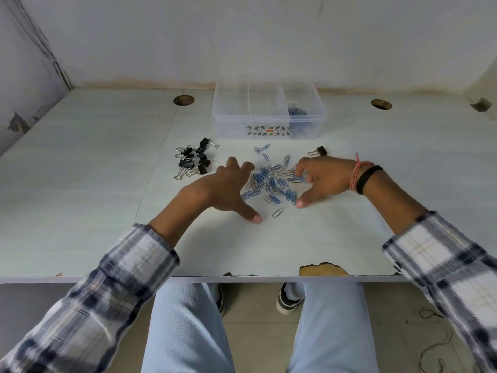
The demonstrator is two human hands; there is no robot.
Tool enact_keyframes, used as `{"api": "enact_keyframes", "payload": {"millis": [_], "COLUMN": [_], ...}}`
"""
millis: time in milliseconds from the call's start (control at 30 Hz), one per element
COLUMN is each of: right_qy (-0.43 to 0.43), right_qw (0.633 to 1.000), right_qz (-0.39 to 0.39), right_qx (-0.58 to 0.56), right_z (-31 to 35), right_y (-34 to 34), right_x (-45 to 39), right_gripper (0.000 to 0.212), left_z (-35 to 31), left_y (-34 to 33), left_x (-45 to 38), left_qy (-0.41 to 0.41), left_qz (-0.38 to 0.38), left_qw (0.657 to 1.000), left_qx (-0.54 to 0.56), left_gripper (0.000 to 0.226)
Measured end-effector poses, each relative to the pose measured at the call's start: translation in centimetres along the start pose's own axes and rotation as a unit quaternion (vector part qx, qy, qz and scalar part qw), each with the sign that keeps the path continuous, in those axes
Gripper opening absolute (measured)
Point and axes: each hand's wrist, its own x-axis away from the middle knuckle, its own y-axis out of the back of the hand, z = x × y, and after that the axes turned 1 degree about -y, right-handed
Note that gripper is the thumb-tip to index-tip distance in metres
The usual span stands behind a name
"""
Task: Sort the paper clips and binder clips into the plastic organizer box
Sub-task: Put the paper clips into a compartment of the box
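A loose pile of blue and silver paper clips (274, 181) lies on the table's middle. My left hand (228, 188) rests spread at the pile's left edge, thumb on the table. My right hand (322, 181) cups the pile's right side, fingertips curled among the clips and thumb at the pile's near edge. A clear plastic organizer box (231, 119) stands behind, with several blue paper clips (295, 111) in its right compartment. Black binder clips (195, 161) are heaped to the left. One more binder clip (320, 151) lies beyond my right hand. A single paper clip (277, 212) lies nearer to me.
The white table (80, 184) has two round cable holes (183, 100) at the back and a chipped front edge (322, 269). Walls close in behind and at the left. My knees and shoes show below the table edge.
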Motion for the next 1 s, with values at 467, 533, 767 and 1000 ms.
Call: {"api": "enact_keyframes", "payload": {"millis": [467, 533, 767, 1000], "right_qy": [0.045, 0.066, 0.147, 0.157], "right_qw": [0.997, 0.995, 0.976, 0.956], "right_qz": [-0.053, -0.063, -0.161, -0.241], "right_qx": [0.041, 0.043, -0.013, -0.060], "right_z": [1.0, 1.5, 2.0, 3.0], "right_y": [-0.5, -1.1, -3.2, -3.9], "right_x": [-3.8, -4.7, -5.0, -4.0], "right_gripper": [0.112, 0.099, 0.035, 0.019], "left_z": [1.0, 0.7, 1.4, 1.4], "left_y": [2.3, 2.0, 0.3, -0.7], "left_x": [-3.8, -4.6, -4.7, -3.7], "left_qy": [-0.083, -0.087, -0.130, -0.137], "left_qz": [-0.012, -0.016, -0.132, -0.189], "left_qw": [0.995, 0.995, 0.979, 0.968], "left_qx": [0.060, 0.051, 0.086, 0.089], "left_gripper": [0.093, 0.089, 0.033, 0.027]}}
